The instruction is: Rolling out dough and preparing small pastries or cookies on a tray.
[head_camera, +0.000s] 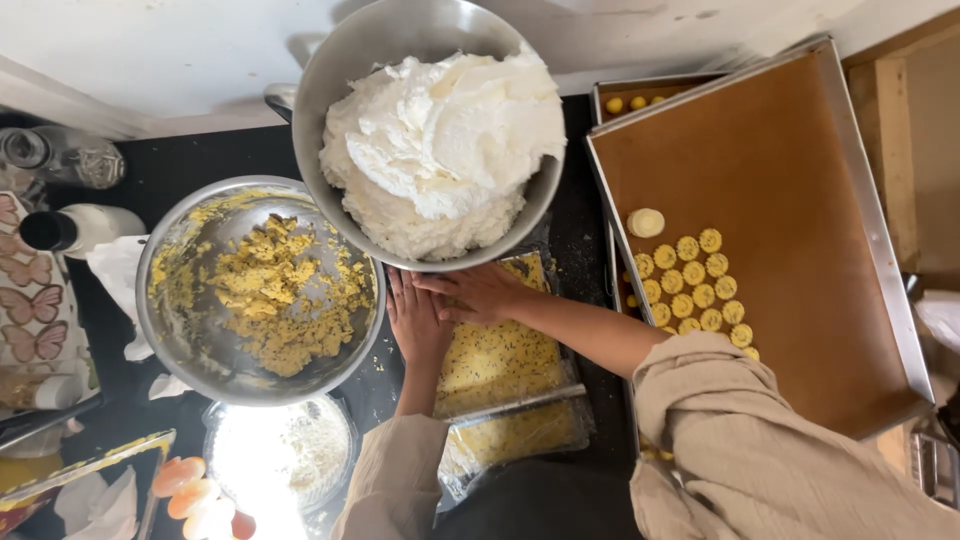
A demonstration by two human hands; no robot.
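Both hands lie flat, fingers extended and together, gripping nothing. The left hand (415, 325) and right hand (478, 292) press palm-down on a slab of yellow speckled dough (500, 360) under clear plastic wrap, the right fingers overlapping the left fingertips. The dough runs from beneath the fingers back toward the person's body.

Judged step: flattening the slab by hand. The next move would seem to call for even pressure worked outward, without tearing the wrap.

Just past the fingertips, the big steel bowl of white cream (440, 150) overhangs the slab's far end and hides it (its extent there cannot be told). Left of the fingers sits a bowl of yellow crumble (265, 290); to their right, a baking tray (800, 250) with small round cookies (695, 290). A second tray behind is mostly covered. The near dough edge is blurred by glare and the sleeves.
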